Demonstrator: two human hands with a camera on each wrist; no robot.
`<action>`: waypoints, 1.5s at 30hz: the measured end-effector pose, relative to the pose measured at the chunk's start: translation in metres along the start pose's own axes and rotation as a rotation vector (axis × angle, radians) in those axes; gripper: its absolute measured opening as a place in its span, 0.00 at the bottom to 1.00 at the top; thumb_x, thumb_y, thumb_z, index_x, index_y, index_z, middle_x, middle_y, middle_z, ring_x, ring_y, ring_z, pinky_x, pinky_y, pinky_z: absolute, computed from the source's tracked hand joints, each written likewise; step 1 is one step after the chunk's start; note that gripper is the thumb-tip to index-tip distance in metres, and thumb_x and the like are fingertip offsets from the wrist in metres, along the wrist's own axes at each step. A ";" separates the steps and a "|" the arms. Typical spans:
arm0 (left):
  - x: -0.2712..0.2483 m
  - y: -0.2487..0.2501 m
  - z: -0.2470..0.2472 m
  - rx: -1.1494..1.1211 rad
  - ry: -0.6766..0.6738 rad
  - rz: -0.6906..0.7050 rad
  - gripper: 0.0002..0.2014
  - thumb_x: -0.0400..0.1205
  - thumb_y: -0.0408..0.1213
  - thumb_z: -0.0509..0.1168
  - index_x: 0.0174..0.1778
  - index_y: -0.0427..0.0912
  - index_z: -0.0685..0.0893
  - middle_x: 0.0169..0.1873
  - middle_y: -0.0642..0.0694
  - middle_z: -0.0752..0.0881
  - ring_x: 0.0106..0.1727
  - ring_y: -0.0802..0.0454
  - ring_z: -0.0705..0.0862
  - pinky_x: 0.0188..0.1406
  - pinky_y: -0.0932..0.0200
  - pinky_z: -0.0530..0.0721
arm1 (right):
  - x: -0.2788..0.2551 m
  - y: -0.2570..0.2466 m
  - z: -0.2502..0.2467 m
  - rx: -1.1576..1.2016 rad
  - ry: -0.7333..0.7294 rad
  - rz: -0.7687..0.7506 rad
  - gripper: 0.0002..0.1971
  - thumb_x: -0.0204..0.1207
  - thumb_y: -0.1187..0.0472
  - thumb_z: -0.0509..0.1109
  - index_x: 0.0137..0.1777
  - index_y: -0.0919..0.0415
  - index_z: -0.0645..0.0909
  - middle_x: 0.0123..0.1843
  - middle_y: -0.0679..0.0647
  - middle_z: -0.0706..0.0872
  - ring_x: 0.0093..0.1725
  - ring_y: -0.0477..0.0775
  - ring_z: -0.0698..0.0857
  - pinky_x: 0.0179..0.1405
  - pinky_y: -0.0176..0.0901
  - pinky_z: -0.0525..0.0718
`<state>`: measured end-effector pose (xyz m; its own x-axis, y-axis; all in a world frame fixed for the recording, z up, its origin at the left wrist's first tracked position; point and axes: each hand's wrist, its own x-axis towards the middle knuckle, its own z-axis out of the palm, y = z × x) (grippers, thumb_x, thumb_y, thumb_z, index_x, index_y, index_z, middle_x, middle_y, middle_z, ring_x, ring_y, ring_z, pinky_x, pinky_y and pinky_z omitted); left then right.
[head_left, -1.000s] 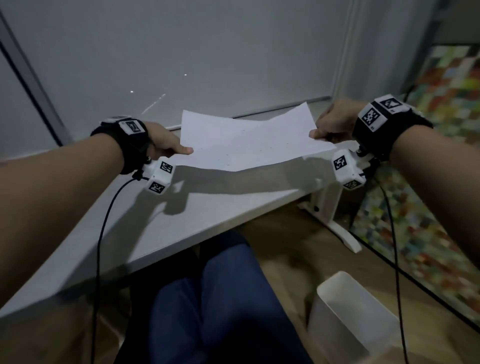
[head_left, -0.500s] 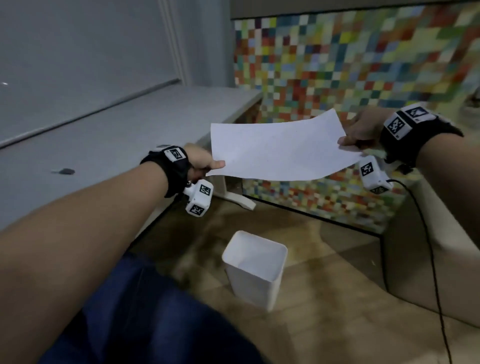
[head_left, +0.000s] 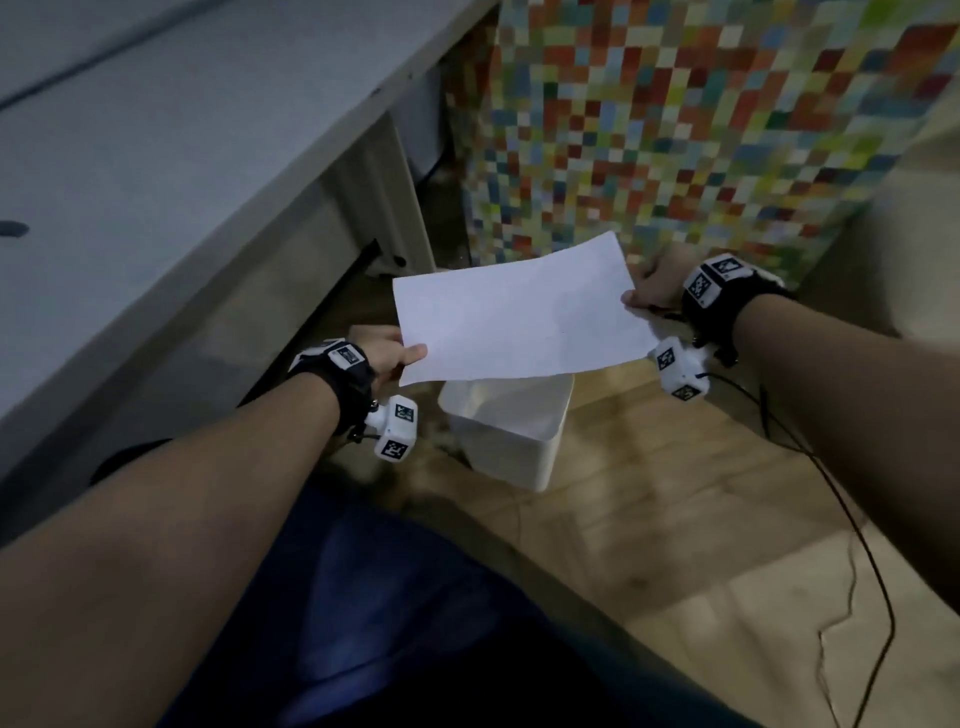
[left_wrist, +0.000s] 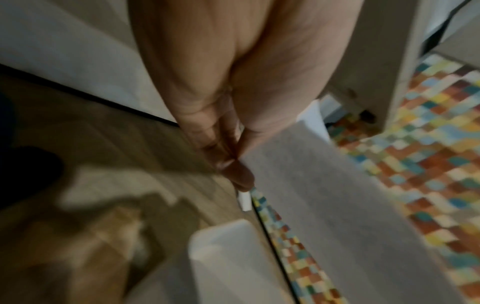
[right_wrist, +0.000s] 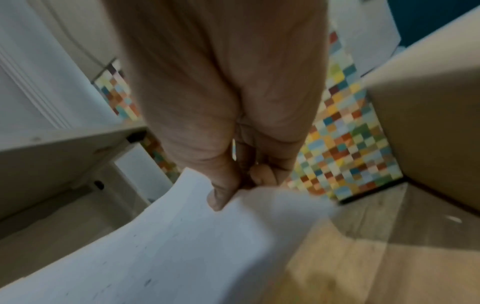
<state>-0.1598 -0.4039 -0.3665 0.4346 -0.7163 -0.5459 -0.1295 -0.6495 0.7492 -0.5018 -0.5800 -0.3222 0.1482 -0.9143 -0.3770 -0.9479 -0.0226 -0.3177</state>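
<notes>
The nearer left hand (head_left: 387, 353) pinched one short edge of the sheet of paper (head_left: 519, 317) and the farther right hand (head_left: 657, 283) pinched the other, so its long axis ran between them, held flat in the air over the open white bin (head_left: 511, 457).

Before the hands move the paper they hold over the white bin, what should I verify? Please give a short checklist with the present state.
1. Left hand pinches the sheet of paper at one edge: ok.
2. Right hand pinches the opposite edge: ok.
3. White bin stands upright on the floor: ok.
4. Sheet over the bin's opening: ok, covering its far side.
5. Flat sheet fits the opening: not ok, it looks wider.
6. Bin has room inside: cannot tell, partly hidden.
</notes>
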 end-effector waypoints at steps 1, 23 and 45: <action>0.004 -0.012 -0.009 0.007 0.006 -0.028 0.11 0.88 0.24 0.73 0.66 0.32 0.90 0.67 0.37 0.91 0.66 0.38 0.89 0.75 0.40 0.85 | 0.007 -0.006 0.018 0.036 -0.036 -0.017 0.24 0.86 0.52 0.73 0.30 0.56 0.70 0.30 0.53 0.74 0.29 0.54 0.69 0.33 0.46 0.71; 0.045 -0.076 -0.064 0.547 0.139 -0.272 0.19 0.55 0.50 0.86 0.35 0.41 0.95 0.34 0.44 0.95 0.37 0.45 0.94 0.45 0.47 0.96 | 0.036 -0.064 0.145 0.191 -0.175 -0.066 0.16 0.82 0.56 0.79 0.49 0.72 0.92 0.37 0.60 0.96 0.32 0.56 0.89 0.42 0.55 0.95; 0.033 -0.058 -0.018 0.244 0.203 -0.281 0.16 0.71 0.33 0.85 0.49 0.30 0.91 0.28 0.41 0.94 0.34 0.43 0.96 0.46 0.45 0.97 | -0.033 -0.151 0.221 0.455 -0.537 -0.602 0.23 0.89 0.43 0.68 0.74 0.55 0.89 0.78 0.53 0.87 0.79 0.52 0.82 0.87 0.49 0.69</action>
<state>-0.1223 -0.3853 -0.4208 0.6467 -0.4536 -0.6132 -0.1773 -0.8713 0.4576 -0.3009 -0.4572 -0.4538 0.7981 -0.4870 -0.3547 -0.4840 -0.1677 -0.8589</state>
